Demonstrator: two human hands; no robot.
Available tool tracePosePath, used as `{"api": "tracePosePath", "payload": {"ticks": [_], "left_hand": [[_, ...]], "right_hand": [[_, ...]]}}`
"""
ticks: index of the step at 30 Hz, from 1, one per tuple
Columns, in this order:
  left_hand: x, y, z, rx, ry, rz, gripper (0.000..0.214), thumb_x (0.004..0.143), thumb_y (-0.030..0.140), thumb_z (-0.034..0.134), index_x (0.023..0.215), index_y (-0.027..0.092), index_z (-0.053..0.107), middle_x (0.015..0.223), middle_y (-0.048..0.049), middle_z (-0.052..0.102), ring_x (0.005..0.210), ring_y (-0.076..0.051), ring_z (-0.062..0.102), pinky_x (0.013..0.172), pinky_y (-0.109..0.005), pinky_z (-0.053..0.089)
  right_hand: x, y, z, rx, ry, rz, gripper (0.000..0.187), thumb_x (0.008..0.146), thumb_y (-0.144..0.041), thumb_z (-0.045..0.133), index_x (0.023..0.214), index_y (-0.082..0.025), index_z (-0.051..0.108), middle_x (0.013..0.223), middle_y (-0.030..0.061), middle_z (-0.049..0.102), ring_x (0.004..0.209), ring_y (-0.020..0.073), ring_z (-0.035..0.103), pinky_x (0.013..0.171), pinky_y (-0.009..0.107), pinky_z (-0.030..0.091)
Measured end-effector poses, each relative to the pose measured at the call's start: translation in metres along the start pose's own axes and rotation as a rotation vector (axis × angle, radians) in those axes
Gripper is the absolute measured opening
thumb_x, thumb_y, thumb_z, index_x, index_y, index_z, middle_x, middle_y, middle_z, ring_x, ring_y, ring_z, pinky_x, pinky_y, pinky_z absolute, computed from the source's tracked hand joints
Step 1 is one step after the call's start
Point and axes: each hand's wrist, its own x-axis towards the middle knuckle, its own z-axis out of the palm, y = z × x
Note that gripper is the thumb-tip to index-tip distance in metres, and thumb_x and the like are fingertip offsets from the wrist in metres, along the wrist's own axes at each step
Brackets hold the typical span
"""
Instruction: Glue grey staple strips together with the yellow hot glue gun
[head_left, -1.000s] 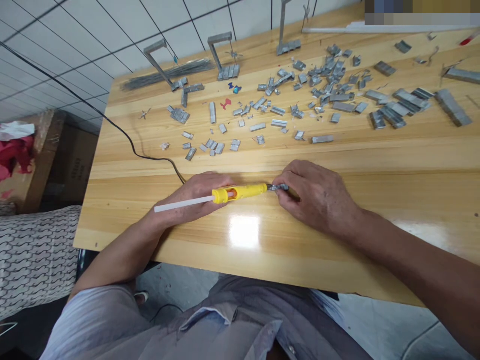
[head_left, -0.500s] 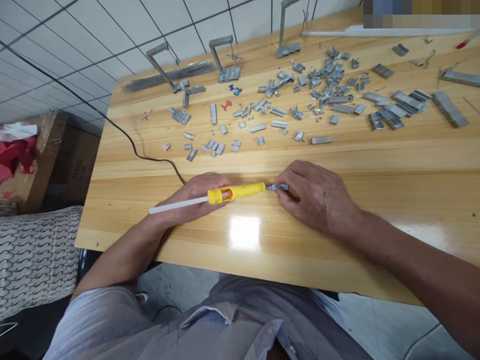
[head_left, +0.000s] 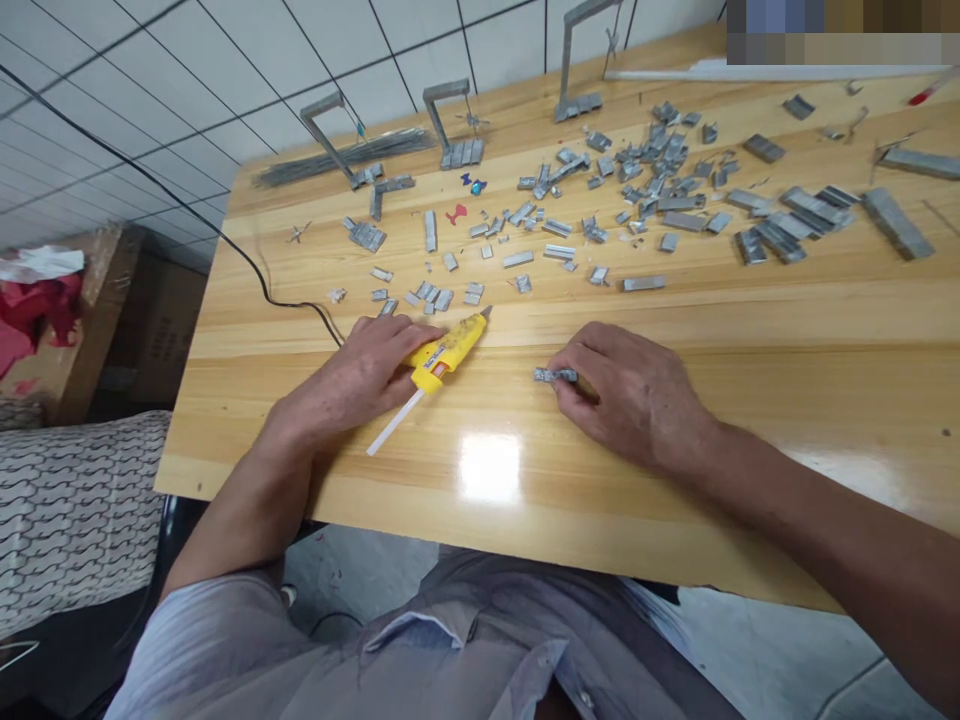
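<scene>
While the left hand (head_left: 352, 375) grips one yellow glue gun (head_left: 457, 343), one white stick (head_left: 394, 422) jutting from its rear, the right hand (head_left: 634, 390) pinches one small grey block (head_left: 542, 375) over the wooden table (head_left: 600, 490); whether block and table touch, I cannot tell. Beyond lie dozens of grey pieces (head_left: 517, 260), too crowded to count, and three bent stands (head_left: 461, 153) before a tiled wall (head_left: 510, 50). The gun's handle is hidden, the tallest stand's top cut off.
</scene>
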Motion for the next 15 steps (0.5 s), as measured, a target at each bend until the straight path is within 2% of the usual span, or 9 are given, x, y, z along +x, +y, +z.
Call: {"api": "tracePosePath", "payload": {"ticks": [3,6,9,11,13,15], "left_hand": [[-0.006,-0.008,-0.01,-0.023,-0.036,0.019,0.049,0.103,0.033,0.053,0.15,0.021,0.057,0.135,-0.0143,0.065,0.126,-0.031,0.06,0.111,-0.05,0.047],[-0.01,-0.001,-0.021,-0.05,0.047,-0.006,0.043,0.103,0.036,0.058,0.144,0.022,0.061,0.137,-0.0129,0.064,0.13,-0.031,0.059,0.115,-0.051,0.046],[-0.011,0.03,-0.025,-0.125,0.22,-0.076,0.021,0.105,0.034,0.059,0.116,0.019,0.069,0.113,-0.0083,0.07,0.109,-0.024,0.067,0.097,-0.039,0.055],[-0.01,0.058,-0.018,-0.197,0.297,-0.057,0.014,0.105,0.029,0.06,0.1,0.018,0.067,0.096,-0.0047,0.07,0.091,-0.018,0.068,0.084,-0.031,0.055],[-0.006,0.083,-0.005,-0.167,0.231,0.032,0.011,0.105,0.027,0.061,0.106,0.017,0.066,0.099,-0.006,0.071,0.092,-0.018,0.068,0.083,-0.031,0.056],[0.001,0.1,0.012,-0.11,0.211,0.076,0.018,0.106,0.03,0.06,0.115,0.015,0.064,0.106,-0.0098,0.072,0.098,-0.021,0.07,0.085,-0.034,0.058]], "right_hand": [[0.0,0.0,0.001,0.016,0.014,-0.003,0.013,0.093,-0.018,0.059,0.092,-0.02,0.071,0.092,0.0062,0.072,0.084,0.0217,0.067,0.07,0.033,0.044],[0.0,-0.002,0.0,0.048,0.017,0.0,0.014,0.094,-0.018,0.059,0.091,-0.02,0.072,0.092,0.0065,0.072,0.084,0.0214,0.067,0.069,0.032,0.044],[-0.002,-0.004,-0.002,0.102,0.01,-0.002,0.015,0.093,-0.017,0.059,0.091,-0.021,0.073,0.093,0.0069,0.073,0.085,0.0209,0.067,0.07,0.032,0.044],[-0.003,-0.005,-0.003,0.125,0.003,-0.019,0.015,0.092,-0.016,0.059,0.091,-0.021,0.074,0.093,0.0072,0.073,0.085,0.0212,0.067,0.07,0.033,0.044],[-0.004,-0.006,-0.003,0.126,-0.001,-0.04,0.015,0.092,-0.016,0.06,0.091,-0.021,0.074,0.091,0.0073,0.072,0.085,0.0221,0.066,0.071,0.034,0.044],[-0.005,-0.006,-0.002,0.115,-0.008,-0.056,0.015,0.093,-0.017,0.06,0.092,-0.021,0.074,0.09,0.0072,0.072,0.084,0.0226,0.065,0.071,0.034,0.044]]}}
